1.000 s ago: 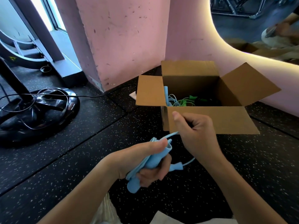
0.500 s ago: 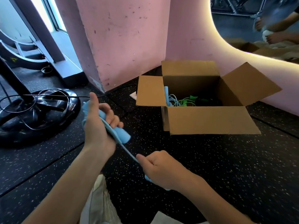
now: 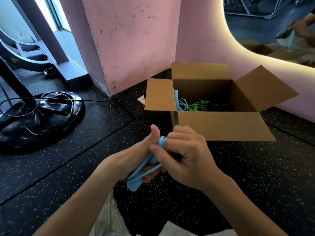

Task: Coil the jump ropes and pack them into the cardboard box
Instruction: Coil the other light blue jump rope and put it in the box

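**Fingers wrapped on the blue rope, in front of the box**

Fingers [image 3: 177, 138] of your right hand [image 3: 185, 155] curl over the light blue jump rope [image 3: 153, 159], thumb pressed on its handles, while your left hand [image 3: 136, 157] grips the same bundle from the other side with its thumb standing up. Thin blue cord loops show below both hands. You hold the bundle just in front of the cardboard box [image 3: 221, 125], above the floor.

That box stands open on the black speckled rubber floor [image 3: 221, 184], all four flaps spread; inside it lie another blue rope [image 3: 181, 103] at the left wall and a green rope [image 3: 199, 106] beside it. Behind the box rises a pink wall [image 3: 133, 40], with a lit curved mirror [image 3: 272, 23] up and to the right. Well to the left of the box sits a black round equipment base [image 3: 39, 113] with a cable draped over it.
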Available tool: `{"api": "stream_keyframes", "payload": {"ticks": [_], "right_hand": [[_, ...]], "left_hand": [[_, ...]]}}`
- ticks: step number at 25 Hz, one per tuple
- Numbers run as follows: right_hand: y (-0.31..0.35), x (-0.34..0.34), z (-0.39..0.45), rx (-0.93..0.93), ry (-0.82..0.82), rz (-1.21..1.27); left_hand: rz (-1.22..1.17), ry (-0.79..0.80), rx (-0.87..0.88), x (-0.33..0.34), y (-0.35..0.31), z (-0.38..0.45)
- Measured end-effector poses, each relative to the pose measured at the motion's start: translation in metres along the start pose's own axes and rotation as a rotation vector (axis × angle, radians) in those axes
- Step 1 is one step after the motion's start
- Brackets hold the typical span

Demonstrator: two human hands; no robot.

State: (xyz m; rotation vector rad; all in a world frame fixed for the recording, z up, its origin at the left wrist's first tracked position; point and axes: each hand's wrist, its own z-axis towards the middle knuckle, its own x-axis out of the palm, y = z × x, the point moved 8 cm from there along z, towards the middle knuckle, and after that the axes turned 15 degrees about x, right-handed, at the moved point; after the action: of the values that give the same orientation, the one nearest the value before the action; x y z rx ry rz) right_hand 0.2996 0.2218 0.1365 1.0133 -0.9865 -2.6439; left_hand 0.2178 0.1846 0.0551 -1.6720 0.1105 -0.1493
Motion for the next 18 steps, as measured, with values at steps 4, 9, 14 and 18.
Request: {"api": "stream_keyframes", "payload": {"ticks": [4,9,14,18], "right_hand": [[-0.006,-0.007,0.003,0.005,0.009,0.236],[-0.011,0.006,0.002,0.095,0.172,0.425],[-0.018,-0.002,0.004,0.242,0.164,0.503],[-0.033,-0.016,0.008,0.423,0.052,0.462]], "left_hand": [[-0.385,0.225,0.031,0.026,-0.006,-0.005],[-0.647,0.445,0.086,0.046,-0.011,-0.009],[-0.485,0.315,0.085,0.04,-0.01,-0.002],[-0.189,-0.019,0.09,-0.002,-0.011,-0.001]]}}
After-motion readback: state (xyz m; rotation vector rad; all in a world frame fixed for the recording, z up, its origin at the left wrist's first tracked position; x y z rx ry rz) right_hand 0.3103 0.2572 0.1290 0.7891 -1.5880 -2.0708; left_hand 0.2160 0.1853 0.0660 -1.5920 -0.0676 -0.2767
